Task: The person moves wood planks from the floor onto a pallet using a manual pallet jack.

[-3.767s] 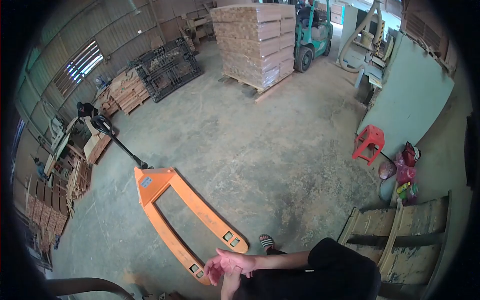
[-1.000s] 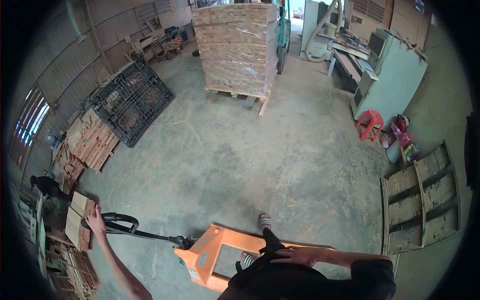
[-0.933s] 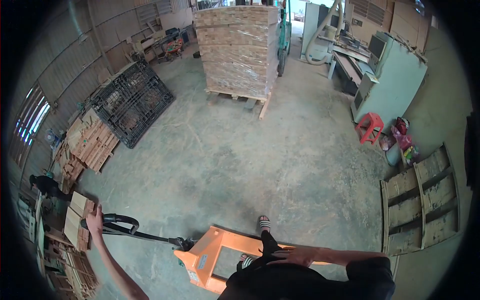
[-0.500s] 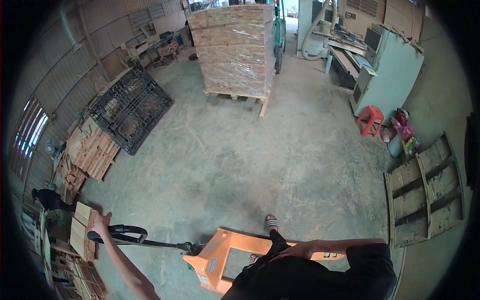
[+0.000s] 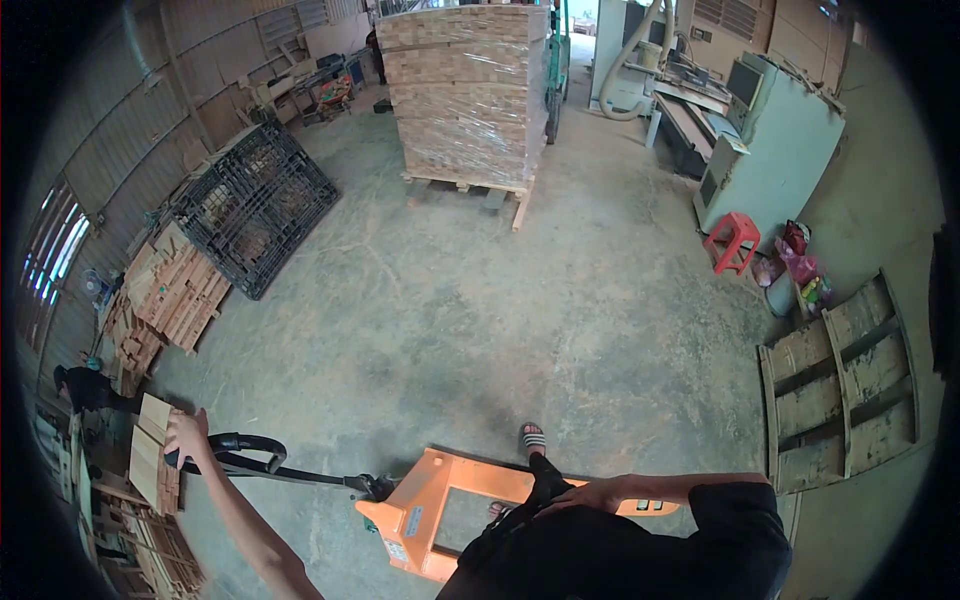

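Note:
My left hand (image 5: 188, 434) is closed on the end of the black handle (image 5: 245, 455) of an orange pallet jack (image 5: 408, 515). The handle's bar slants left from the jack, low over the floor. Below my waist, my right hand (image 5: 588, 496) lies flat against my dark clothing, its fingers partly hidden in the cloth. My sandalled foot (image 5: 532, 437) stands beside the jack's far fork, while the other foot shows in the gap between the forks. My body covers part of the jack.
Ahead, a wrapped wood stack (image 5: 465, 100) sits on a pallet. At left are a black plastic pallet (image 5: 258, 208), piled boards (image 5: 180, 290) and another person (image 5: 88, 388). A red stool (image 5: 735, 240), green cabinet (image 5: 780, 150) and leaning wooden pallet (image 5: 845, 385) line the right.
The view has shifted slightly, so most things sit a little further left and higher. My left hand has turned a little on the handle's end. My right hand stays against my clothing.

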`<action>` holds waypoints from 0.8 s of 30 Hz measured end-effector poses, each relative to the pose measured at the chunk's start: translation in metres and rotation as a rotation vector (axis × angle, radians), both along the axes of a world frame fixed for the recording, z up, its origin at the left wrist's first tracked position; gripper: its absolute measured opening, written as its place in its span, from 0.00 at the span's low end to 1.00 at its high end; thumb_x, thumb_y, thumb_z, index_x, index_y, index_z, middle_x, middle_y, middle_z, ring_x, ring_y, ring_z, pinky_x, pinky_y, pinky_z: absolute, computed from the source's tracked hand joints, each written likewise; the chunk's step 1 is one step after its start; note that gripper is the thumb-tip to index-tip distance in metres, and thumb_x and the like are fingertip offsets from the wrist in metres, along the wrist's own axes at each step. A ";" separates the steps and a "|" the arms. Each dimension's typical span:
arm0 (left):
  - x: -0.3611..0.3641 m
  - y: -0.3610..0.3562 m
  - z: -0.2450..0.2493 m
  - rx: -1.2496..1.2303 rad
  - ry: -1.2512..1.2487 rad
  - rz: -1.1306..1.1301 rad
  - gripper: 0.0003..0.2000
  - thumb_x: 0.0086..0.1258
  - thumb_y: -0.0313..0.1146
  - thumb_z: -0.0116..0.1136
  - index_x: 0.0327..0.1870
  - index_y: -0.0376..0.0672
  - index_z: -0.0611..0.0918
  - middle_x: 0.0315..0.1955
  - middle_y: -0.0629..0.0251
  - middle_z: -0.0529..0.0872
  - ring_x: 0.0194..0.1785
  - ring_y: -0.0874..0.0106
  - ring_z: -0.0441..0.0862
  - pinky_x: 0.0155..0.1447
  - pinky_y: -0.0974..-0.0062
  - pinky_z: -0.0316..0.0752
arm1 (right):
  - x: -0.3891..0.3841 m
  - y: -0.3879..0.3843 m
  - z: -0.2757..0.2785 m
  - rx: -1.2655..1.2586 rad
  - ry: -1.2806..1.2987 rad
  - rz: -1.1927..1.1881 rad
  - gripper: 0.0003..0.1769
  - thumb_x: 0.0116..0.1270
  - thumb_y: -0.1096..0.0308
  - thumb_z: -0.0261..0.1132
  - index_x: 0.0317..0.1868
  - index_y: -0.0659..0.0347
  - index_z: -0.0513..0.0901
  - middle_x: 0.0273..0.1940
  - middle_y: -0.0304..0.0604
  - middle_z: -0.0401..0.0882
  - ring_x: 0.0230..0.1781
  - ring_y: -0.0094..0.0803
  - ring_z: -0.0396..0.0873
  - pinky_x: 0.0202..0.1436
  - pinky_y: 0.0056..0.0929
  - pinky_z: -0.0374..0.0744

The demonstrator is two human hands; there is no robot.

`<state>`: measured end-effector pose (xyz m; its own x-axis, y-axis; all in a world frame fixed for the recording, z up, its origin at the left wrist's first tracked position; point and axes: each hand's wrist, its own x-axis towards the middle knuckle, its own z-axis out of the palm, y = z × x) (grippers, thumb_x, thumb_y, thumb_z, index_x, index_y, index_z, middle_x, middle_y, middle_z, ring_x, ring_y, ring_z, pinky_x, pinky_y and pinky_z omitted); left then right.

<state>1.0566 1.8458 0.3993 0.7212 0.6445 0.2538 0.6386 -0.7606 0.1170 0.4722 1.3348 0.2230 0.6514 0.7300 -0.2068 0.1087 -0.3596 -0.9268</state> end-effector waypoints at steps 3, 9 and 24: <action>0.004 0.000 -0.002 -0.016 0.048 0.043 0.35 0.62 0.46 0.67 0.73 0.53 0.72 0.76 0.51 0.64 0.76 0.22 0.43 0.63 0.13 0.51 | -0.004 0.001 -0.001 -0.013 -0.016 -0.009 0.72 0.36 0.63 0.83 0.82 0.48 0.49 0.76 0.48 0.59 0.77 0.48 0.58 0.81 0.48 0.56; -0.024 -0.026 0.035 -0.027 0.364 -0.087 0.35 0.62 0.47 0.63 0.72 0.48 0.73 0.75 0.50 0.65 0.74 0.18 0.43 0.63 0.14 0.54 | -0.009 0.001 0.003 -0.028 -0.033 -0.034 0.70 0.39 0.59 0.80 0.82 0.47 0.48 0.74 0.49 0.62 0.75 0.54 0.62 0.79 0.51 0.58; -0.030 -0.020 0.033 -0.037 0.244 -0.134 0.35 0.61 0.52 0.61 0.70 0.47 0.76 0.73 0.49 0.70 0.74 0.20 0.46 0.65 0.16 0.52 | -0.015 -0.002 -0.006 -0.018 -0.034 -0.031 0.70 0.40 0.61 0.82 0.82 0.49 0.49 0.75 0.53 0.60 0.75 0.54 0.62 0.79 0.50 0.59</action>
